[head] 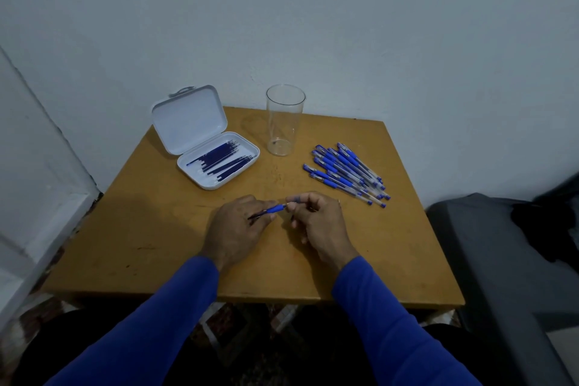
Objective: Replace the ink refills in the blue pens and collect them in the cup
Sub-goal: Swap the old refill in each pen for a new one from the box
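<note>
Blue-sleeved hands meet low over the table (156, 229) (knuckles up), left hand (238, 229) and right hand (319, 222) both pinching one pen (272, 209).

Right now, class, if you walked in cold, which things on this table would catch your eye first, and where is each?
First, the two hands at the table's near middle: the left hand and right hand hold one blue pen between them. Next, the heap of blue pens on the right. Behind stand an empty clear cup and, to its left, an open white case of dark refills.
</note>
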The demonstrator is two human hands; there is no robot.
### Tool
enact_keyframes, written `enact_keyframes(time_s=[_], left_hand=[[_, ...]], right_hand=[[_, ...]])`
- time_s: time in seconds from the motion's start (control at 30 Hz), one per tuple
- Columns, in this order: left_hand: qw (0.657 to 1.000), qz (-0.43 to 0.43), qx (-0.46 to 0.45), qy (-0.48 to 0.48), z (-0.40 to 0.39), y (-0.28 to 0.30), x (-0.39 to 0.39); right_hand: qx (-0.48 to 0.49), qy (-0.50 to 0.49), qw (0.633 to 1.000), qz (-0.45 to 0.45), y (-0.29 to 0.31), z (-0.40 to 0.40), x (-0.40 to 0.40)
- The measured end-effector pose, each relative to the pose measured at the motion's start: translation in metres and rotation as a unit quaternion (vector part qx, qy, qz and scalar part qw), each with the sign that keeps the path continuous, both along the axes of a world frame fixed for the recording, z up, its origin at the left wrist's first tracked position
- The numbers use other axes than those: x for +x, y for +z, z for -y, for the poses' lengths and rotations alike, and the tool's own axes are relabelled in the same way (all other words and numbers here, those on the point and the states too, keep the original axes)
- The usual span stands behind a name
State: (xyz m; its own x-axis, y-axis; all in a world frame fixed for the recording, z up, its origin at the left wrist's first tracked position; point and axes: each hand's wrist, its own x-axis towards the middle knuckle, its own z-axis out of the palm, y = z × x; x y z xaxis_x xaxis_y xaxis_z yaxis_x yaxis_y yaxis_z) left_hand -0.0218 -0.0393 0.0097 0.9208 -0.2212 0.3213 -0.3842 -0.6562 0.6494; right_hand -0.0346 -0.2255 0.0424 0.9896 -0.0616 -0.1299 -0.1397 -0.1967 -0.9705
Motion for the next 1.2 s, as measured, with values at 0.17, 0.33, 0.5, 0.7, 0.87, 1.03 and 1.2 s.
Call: enact_keyframes(time_s=[0.17, 0.33, 0.5, 0.7, 0.87, 1.03, 1.2], left_hand=[[1.000, -0.006, -0.005, -0.005, -0.0010, 0.0001, 0.0001], [1.000, 0.000, -0.014, -0.001, -0.0006, 0.0005, 0.0005], [1.000, 0.004, -0.013, 0.001, 0.0003, 0.0006, -0.0005], [1.000, 0.007, -0.022, -0.001, -0.0002, 0.0003, 0.0005], [1.000, -0.002, -0.015, 0.003, 0.0000, 0.0006, 0.0009], [1.000, -0.001, -0.027, -0.003, -0.0007, 0.0008, 0.0000], [1.000, -0.007, -0.030, -0.001, -0.0007, -0.0002, 0.0008]], right_hand=[[-0.056, 0.003, 0.998, 0.017, 0.0026, 0.0005, 0.0040], [-0.017, 0.025, 0.999, 0.018, 0.0055, 0.0070, 0.0074], [-0.062, 0.022, 0.998, 0.008, 0.0032, 0.0071, 0.0092], [-0.066, 0.047, 0.997, 0.015, 0.0060, 0.0085, 0.0077], [-0.106, 0.039, 0.994, 0.014, 0.0061, 0.0049, 0.0092], [-0.086, 0.039, 0.995, 0.017, 0.0088, 0.0063, 0.0085], [-0.102, 0.041, 0.994, 0.018, 0.0074, 0.0043, 0.0086]])
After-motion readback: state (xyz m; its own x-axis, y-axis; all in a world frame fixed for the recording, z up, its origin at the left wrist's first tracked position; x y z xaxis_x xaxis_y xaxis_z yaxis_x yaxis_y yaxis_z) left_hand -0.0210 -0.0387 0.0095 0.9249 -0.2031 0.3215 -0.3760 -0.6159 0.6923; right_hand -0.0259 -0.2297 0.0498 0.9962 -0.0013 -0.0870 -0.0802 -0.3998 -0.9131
